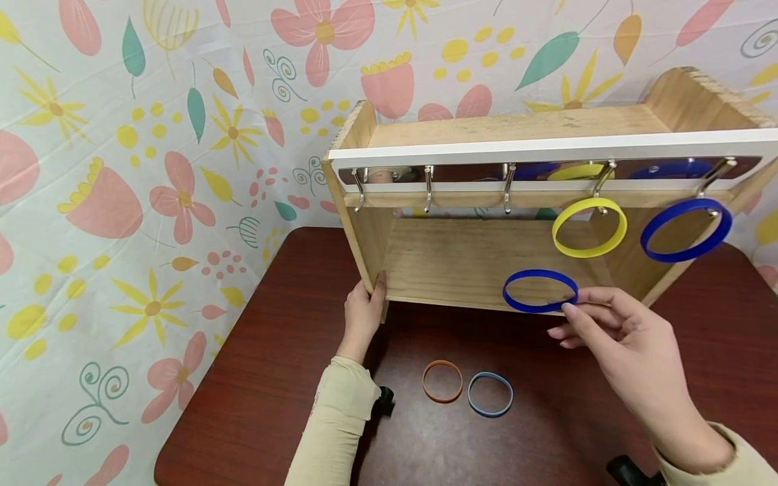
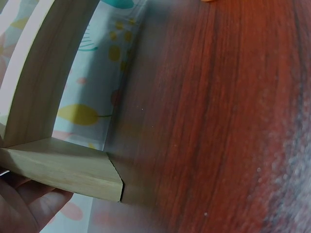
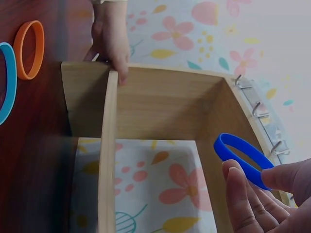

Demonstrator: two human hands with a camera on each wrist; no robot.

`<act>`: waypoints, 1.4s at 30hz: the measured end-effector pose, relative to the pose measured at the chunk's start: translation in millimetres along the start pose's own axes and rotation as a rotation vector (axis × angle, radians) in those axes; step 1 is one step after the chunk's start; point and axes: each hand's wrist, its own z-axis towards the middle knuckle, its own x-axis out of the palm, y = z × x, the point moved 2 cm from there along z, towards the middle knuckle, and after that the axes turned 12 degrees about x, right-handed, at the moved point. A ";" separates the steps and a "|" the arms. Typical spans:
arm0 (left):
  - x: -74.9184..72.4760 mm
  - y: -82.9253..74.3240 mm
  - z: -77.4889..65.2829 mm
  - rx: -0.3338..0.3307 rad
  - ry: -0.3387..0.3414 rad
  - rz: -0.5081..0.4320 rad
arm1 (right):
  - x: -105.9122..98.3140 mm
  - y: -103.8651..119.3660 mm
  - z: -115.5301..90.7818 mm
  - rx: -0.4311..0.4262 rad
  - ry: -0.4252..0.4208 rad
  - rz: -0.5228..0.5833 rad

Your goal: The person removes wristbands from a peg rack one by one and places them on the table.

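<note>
Floral cloth (image 1: 182,135) is filling the background. Worktop (image 1: 255,351) is spreading across the lower frame; shelf (image 1: 486,256) is taking up the upper right. Rail (image 1: 486,152) with five hooks is running along the shelf's upper front. Right hand (image 1: 632,344), lower right, is pinching the blue band (image 1: 535,308) just right of frame centre. Left hand (image 1: 363,310) is gripping the shelf's lower left corner. Second blue band (image 1: 681,258) is hanging on the far-right hook, yellow band (image 1: 588,254) on the next one left. Orange band (image 3: 18,51) and light-blue band (image 3: 12,77) are lying side by side, lower centre.
</note>
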 end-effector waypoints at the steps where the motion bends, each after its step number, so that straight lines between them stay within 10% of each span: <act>1: 0.1 0.0 0.0 0.000 0.001 0.000 | -0.3 -0.6 -0.3 0.000 -0.001 -0.005; 42: -1.1 -2.0 -0.9 0.011 -0.004 -0.001 | -7.5 -32.3 -17.3 0.086 0.020 -0.102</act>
